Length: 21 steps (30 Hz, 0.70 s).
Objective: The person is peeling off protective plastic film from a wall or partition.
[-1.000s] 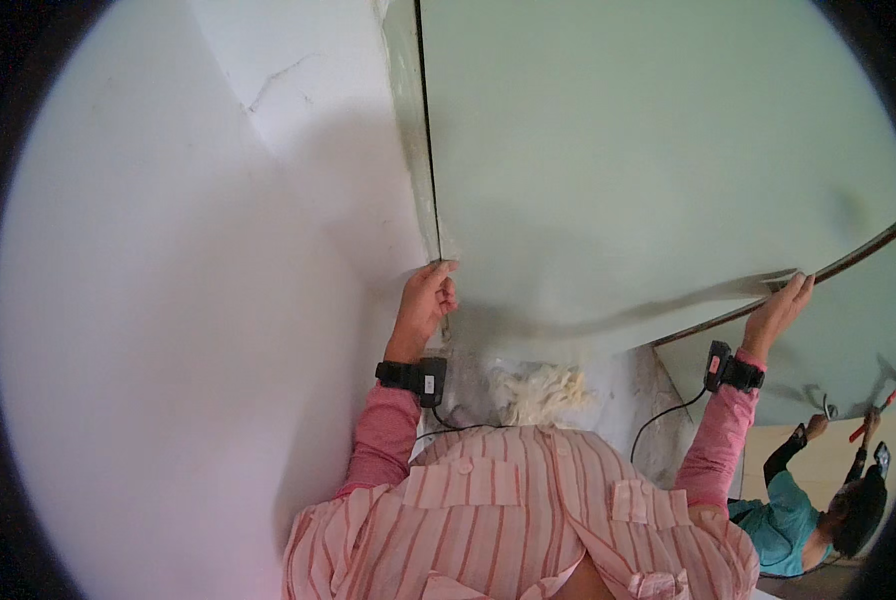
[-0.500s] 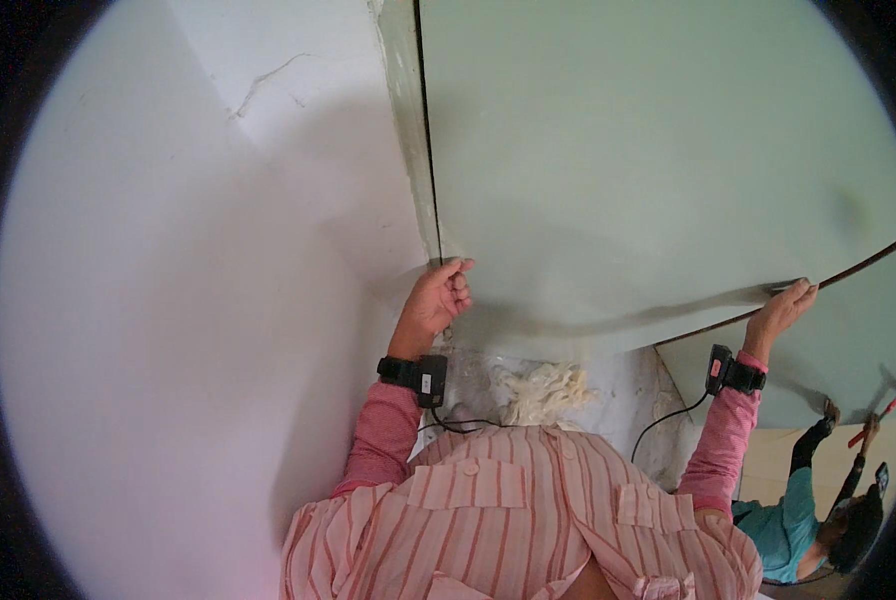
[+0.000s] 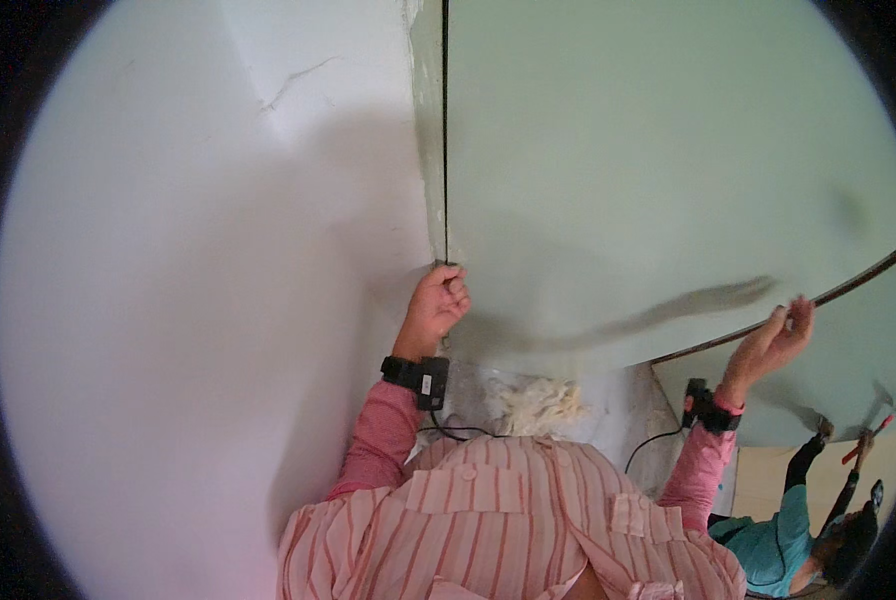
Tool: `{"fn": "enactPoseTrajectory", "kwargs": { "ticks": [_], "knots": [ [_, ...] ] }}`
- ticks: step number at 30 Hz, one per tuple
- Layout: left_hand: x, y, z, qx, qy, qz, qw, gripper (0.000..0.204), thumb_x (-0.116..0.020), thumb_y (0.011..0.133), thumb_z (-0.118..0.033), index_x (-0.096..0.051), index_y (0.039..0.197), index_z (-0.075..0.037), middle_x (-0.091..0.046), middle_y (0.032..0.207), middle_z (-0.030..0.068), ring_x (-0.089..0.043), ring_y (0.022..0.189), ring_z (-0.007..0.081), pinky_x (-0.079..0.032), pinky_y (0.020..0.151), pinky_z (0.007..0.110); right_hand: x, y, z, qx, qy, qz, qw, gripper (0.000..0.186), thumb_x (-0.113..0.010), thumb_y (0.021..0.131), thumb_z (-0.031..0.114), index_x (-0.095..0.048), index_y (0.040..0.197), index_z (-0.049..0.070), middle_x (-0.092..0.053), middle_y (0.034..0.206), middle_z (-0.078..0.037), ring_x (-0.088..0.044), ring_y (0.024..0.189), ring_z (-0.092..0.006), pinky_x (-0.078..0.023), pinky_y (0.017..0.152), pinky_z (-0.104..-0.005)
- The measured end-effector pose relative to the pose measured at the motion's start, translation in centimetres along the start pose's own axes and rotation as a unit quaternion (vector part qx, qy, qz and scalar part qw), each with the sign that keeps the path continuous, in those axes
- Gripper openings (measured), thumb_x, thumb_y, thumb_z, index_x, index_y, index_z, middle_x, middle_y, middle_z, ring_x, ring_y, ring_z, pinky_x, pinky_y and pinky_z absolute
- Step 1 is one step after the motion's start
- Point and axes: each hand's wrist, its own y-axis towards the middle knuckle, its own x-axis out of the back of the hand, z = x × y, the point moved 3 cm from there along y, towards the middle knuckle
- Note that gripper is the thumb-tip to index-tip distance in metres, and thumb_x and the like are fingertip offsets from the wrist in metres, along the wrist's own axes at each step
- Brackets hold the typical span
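A large pale green panel (image 3: 658,150) fills the upper right, with a dark narrow gap along its left side and a dark curved edge on the right. My left hand (image 3: 440,303) is closed at the lower end of that gap, fingertips pinched against the panel's corner. Anything inside the pinch is too small to name. Close to the dark edge is my right hand (image 3: 771,342), its fingers loosely bent and apart, slightly blurred, with nothing visible in it. A shadow of the right arm falls on the panel.
A white wall (image 3: 188,300) rises on my left. Below the panel lies a crumpled cream-coloured heap (image 3: 540,405). At the lower right, another person (image 3: 783,540) in teal reaches up with a red-handled hammer (image 3: 873,437). Black wrist devices (image 3: 431,383) trail cables.
My right hand has come off the panel's edge, moving slightly down and left, its fingers loosening. My left hand stays at the gap. The view has shifted a little.
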Motion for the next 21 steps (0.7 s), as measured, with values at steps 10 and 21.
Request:
{"fn": "enactPoseTrajectory", "kwargs": {
  "ticks": [10, 21],
  "knots": [
    [-0.2, 0.2, -0.2, -0.032, -0.015, -0.007, 0.999, 0.013, -0.055, 0.076, -0.012, -0.046, 0.068, -0.009, -0.040, 0.056, -0.0021, -0.036, 0.050, 0.0107, -0.033, 0.052, 0.025, -13.7, -19.7, 8.7, -0.318, 0.293, 0.560, 0.706, 0.025, -0.050, 0.088, 0.018, -0.057, 0.105, 0.002, -0.060, 0.079, -0.003, -0.056, 0.067, -0.0107, -0.045, 0.059, -0.0233],
    [-0.3, 0.0, -0.2, -0.079, 0.001, -0.059, 0.995, 0.008, -0.054, 0.078, -0.016, -0.051, 0.074, -0.010, -0.051, 0.062, -0.0015, -0.047, 0.058, 0.0121, -0.041, 0.064, 0.030, -24.0, -24.1, 14.8, -0.288, 0.173, 0.609, 0.719, 0.047, -0.048, 0.084, 0.040, -0.063, 0.064, 0.000, -0.058, 0.056, -0.015, -0.059, 0.052, -0.0228, -0.046, 0.052, -0.0336]
  ]
}}
